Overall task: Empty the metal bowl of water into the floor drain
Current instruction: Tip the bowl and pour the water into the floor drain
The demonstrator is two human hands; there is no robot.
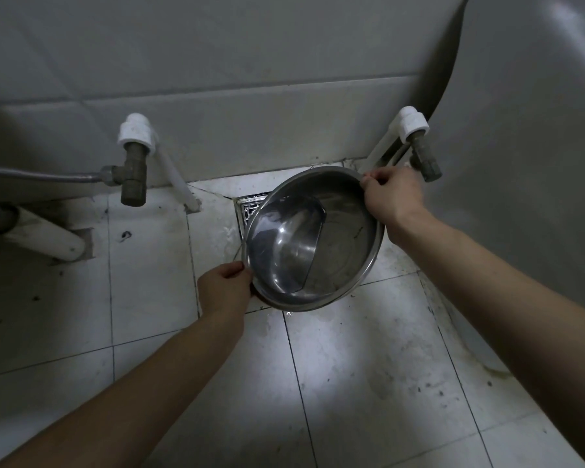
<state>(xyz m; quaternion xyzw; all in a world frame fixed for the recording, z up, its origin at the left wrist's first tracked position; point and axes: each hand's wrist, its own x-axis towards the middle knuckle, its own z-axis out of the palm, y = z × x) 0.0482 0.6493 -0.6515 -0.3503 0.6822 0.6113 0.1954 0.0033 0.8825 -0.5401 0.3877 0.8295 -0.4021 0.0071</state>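
Head view, single frame.

- Round, shiny stainless-steel bowl (347, 248) held in the air above the pale tiled floor (352, 366), just past frame centre toward 1 o'clock. It is tilted, low side toward 9 o'clock.
- Water (281, 255) is pooled in that low half of the bowl. A straight waterline crosses the basin from 12 to 6 o'clock, and the right half of the basin is bare metal.
- Left hand (225, 288): fingers and thumb curled, pinching the bowl rim at the bowl's 8 o'clock.
- Right hand (392, 197): thumb on top, fingers curled under, gripping the rim at the bowl's 2 o'clock.
- Square metal floor drain grate (249, 211) is set in the floor at the bowl's 10 o'clock. Only its left strip shows; the rest is hidden behind the bowl. Cannot tell whether water is leaving the rim.
- Floor is stained and speckled with dark marks, with a wet sheen near the bowl's 6 o'clock.
- Grey tiled wall (250, 79) at 12 o'clock.
- Dull metal angle valve with white collar (134, 163) at 10 o'clock, with a braided metal hose (38, 173) running off left.
- Second similar valve (421, 153) at 2 o'clock, just beside the right hand.
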